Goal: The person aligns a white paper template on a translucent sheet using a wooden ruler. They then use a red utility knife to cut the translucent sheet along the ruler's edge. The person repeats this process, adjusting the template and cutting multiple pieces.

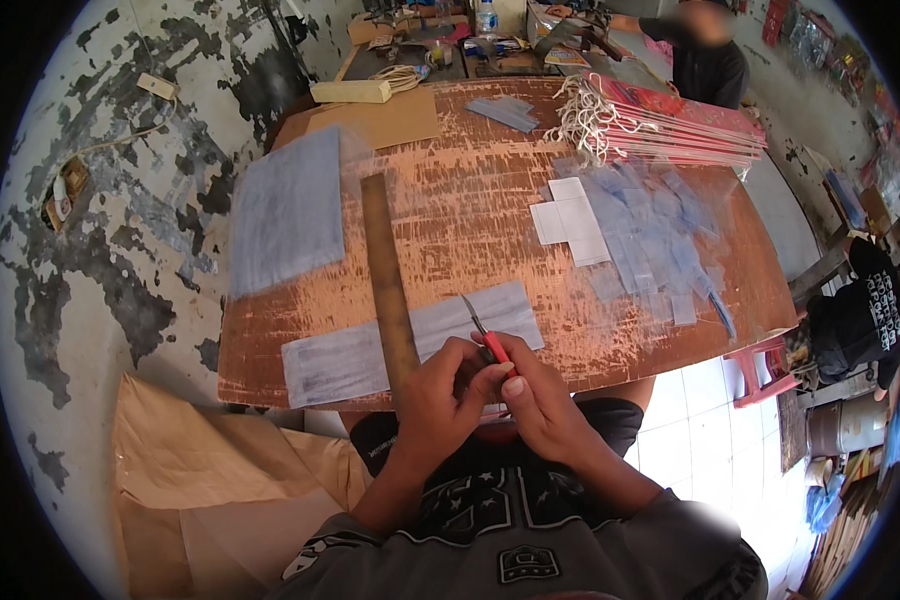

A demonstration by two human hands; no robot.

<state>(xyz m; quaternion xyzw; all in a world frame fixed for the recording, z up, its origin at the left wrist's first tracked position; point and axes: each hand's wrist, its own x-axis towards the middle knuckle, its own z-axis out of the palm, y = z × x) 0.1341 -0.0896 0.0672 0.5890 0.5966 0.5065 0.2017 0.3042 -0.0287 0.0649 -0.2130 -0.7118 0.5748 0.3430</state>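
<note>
Nearest me, both hands meet at the near edge of the worn wooden counter (490, 220). Just beyond them lies a clear plastic strip (410, 345), crossed by a long wooden ruler (388, 290). My left hand (440, 395) and right hand (540, 400) together pinch a red-handled craft knife (488, 338). I judge steady ruler pressure matters most.

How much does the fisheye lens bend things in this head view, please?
Head view: the wooden table edges bow strongly outward and a black rim rings the picture; the middle, where both hands hold the red-handled knife beside the ruler, stays sharp and evenly daylit.
</note>
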